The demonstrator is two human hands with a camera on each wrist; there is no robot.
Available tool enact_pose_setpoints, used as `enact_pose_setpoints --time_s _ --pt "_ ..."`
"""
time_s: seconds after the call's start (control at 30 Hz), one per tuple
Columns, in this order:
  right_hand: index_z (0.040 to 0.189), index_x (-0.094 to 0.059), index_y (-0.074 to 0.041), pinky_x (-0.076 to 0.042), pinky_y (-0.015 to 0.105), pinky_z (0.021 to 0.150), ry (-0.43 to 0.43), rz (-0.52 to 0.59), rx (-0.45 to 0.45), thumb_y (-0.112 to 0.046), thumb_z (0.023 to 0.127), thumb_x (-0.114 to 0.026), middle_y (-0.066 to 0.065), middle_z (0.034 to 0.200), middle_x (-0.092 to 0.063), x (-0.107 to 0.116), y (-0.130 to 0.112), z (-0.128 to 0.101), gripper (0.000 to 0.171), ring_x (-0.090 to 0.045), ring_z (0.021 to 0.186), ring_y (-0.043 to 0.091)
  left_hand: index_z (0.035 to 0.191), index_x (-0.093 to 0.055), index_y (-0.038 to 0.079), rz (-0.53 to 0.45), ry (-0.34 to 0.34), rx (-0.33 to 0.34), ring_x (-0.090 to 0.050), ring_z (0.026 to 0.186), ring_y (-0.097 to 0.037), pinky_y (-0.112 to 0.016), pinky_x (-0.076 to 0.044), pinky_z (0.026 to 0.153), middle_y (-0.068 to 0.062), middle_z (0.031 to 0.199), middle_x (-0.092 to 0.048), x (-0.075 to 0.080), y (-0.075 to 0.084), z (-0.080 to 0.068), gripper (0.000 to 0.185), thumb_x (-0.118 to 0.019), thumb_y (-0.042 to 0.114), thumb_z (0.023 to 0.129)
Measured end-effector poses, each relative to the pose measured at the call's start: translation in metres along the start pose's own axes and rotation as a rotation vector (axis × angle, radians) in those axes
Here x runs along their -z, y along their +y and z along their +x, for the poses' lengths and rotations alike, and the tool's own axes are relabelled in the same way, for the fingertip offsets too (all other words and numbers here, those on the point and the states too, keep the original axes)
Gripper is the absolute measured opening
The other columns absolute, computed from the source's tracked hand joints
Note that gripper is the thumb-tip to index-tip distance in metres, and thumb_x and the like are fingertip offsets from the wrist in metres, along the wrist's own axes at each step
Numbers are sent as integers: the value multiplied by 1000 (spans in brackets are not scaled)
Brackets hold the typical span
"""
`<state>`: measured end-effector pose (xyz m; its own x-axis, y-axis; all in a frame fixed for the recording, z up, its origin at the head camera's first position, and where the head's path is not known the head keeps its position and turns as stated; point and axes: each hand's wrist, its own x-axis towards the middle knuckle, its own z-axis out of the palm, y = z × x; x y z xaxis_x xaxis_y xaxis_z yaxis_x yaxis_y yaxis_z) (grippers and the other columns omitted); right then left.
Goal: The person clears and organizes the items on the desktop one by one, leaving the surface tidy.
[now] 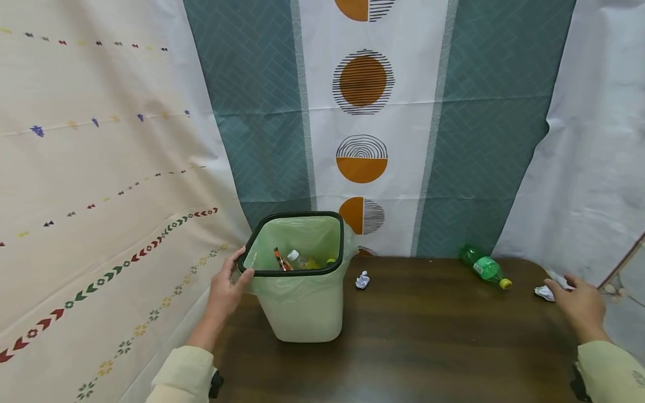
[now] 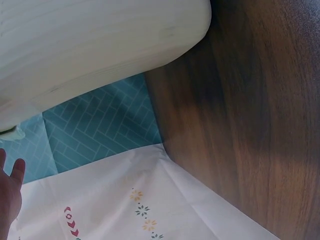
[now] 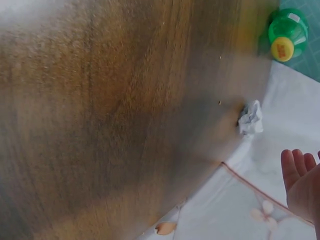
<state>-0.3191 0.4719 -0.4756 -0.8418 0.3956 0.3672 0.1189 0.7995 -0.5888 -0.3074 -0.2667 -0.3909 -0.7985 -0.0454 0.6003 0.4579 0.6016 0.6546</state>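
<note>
Hovering at the right edge of the surface (image 1: 413, 347) in the head view, the right hand (image 1: 579, 305) has its fingertips close by a crumpled paper ball (image 1: 544, 293); whether they touch cannot be told from there. The bin (image 1: 304, 319), lined with a bag, stands near the surface's left edge, and the left hand (image 1: 225, 291) rests thumb and fingers, fairly straight and spread, against the near left corner of its rim. Inside lie a white-capped bottle (image 1: 302, 261) and a red-orange item (image 1: 282, 259). A second paper ball (image 1: 362, 280) sits just right of the bin near the back edge, and a green bottle (image 1: 486, 267) lies by the back right corner.

The left wrist view shows the bin's side and, at the picture's margin, that hand's extended fingers near the rim.

In the right wrist view the fingers are extended, gripping nothing visible, apart from the paper ball at the surface's edge. The step looks like fetching this ball for the bin; the next move probably calls for a pinch from above, careful not to nudge it off the edge, with the bin kept steady.
</note>
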Motion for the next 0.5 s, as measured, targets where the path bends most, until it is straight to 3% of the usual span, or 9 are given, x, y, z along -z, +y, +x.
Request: enact_pose_setpoints --time_s 0.13,0.27,0.33,0.5 --pt "127 -45 22 -40 64 83 -8 -46 -31 -35 98 -55 45 124 -47 -2 5 4 65 -48 106 61 146 -48 10 0 6 -16 -50 130 -34 -13 -36 95 -19 143 -53 -1 0 1 54 -61 23 95" --pt "128 -44 22 -41 64 85 -14 -77 -60 -35 99 -54 45 125 -46 -4 9 6 65 -47 108 61 146 -48 11 5 3 -16 -51 129 -33 -30 -43 96 -18 143 -53 -1 1 2 54 -61 23 95" --pt "126 -44 22 -41 64 83 -8 -85 -52 -34 98 -54 45 124 -46 -5 13 6 63 -48 106 61 146 -48 11 7 5 -21 -51 129 -33 -29 -42 97 -18 142 -54 -1 0 1 55 -62 24 94" --pt "125 -43 23 -42 64 85 -4 -93 -92 -29 98 -56 46 124 -45 -7 23 8 60 -48 106 61 145 -49 11 -10 9 -34 -52 128 -35 -4 -30 92 -19 141 -54 -2 -2 1 55 -62 26 94"
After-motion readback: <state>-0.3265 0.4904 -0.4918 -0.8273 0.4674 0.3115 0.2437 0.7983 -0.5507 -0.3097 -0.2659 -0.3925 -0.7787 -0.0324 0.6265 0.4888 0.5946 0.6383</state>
